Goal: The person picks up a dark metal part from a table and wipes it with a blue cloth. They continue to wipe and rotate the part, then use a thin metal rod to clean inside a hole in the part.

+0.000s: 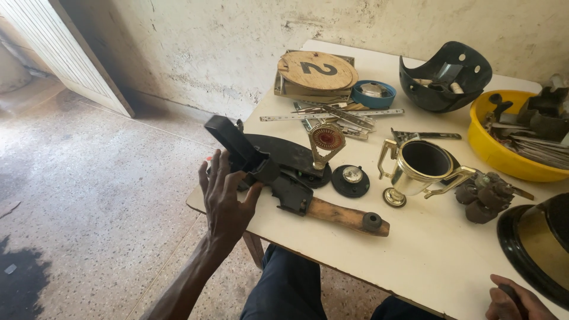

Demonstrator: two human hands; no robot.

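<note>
My left hand (225,198) grips a black angular plastic part (240,148) at the left corner of the white table (415,255). That part rests on a dark flat piece next to a tool with a wooden handle (344,216). My right hand (512,302) sits at the table's near edge, bottom right, fingers closed around a small dark object that is mostly hidden. A small gold trophy cup (418,169) stands in the middle, with a gold medallion trophy top (326,142) and a round black base (351,179) beside it.
A yellow bowl (492,148) of dark parts and a black helmet shell (444,77) stand at the back right. A round wooden disc (317,72), a blue lid (373,93) and metal rulers (332,114) lie at the back. A black-and-gold rounded object (536,246) sits at the right edge.
</note>
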